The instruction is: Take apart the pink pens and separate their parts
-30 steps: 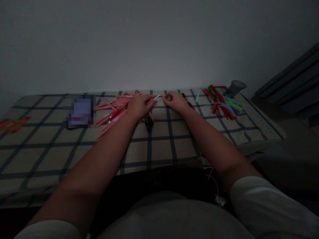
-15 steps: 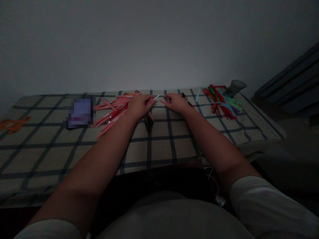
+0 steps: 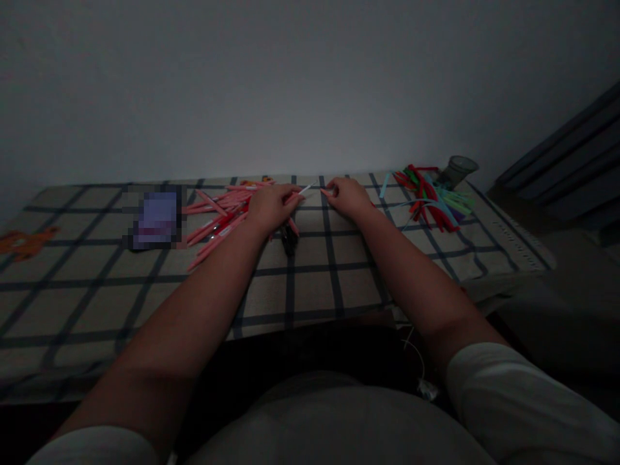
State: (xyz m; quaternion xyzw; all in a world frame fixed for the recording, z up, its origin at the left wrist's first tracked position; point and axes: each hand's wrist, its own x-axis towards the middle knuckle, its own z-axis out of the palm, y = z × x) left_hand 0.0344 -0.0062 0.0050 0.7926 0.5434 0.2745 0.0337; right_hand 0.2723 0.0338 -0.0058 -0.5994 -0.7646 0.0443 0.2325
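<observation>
My left hand is closed in a pinch around a slim pink pen, whose thin white end juts out to the right past my fingertips. My right hand pinches a small pink piece, perhaps a pen cap or barrel part, pointing at that white end with a short gap between them. Under and to the left of my left hand lies a loose pile of pink pens, some with red parts. Below that hand are black slender items that I cannot make out clearly.
A phone-like object, blurred out, lies on the left of the checked cloth. Strips of coloured material and a dark translucent cup are at the right. An orange shape is at far left. Behind the table rises a wall.
My right hand has shifted slightly to the right with the pink piece, widening the gap from the white end, and now covers a black item beside it. My left hand has stayed put.
</observation>
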